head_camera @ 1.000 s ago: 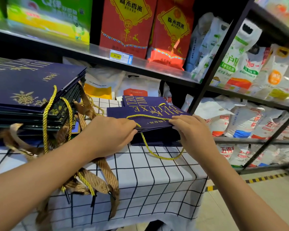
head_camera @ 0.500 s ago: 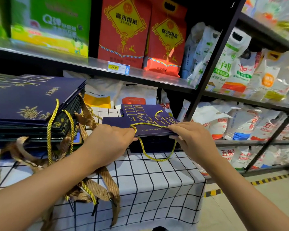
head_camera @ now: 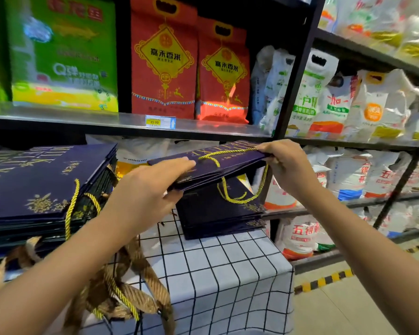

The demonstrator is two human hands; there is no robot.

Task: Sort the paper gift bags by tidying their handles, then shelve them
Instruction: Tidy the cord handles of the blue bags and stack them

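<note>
A flat navy paper gift bag (head_camera: 230, 165) with gold lettering is lifted above a small stack of similar bags (head_camera: 218, 213). My left hand (head_camera: 148, 189) grips its near left edge, fingers on top and thumb underneath. My right hand (head_camera: 283, 160) pinches its right edge at the rope. One yellow rope handle (head_camera: 242, 192) dangles below the bag; another lies across its top. A tall stack of navy bags (head_camera: 41, 187) sits at the left, with yellow rope and brown ribbon handles hanging off its front.
The stacks sit on a table with a white black-grid cloth (head_camera: 223, 276). Directly above runs a metal shelf (head_camera: 203, 128) with red and green rice packs. White rice sacks (head_camera: 329, 100) fill racks at the right. A hazard-striped floor edge (head_camera: 324, 281) lies low right.
Both hands have raised the top bag off the small stack and tilted its right end up. One rope handle now hangs free beneath it. The camera has moved closer.
</note>
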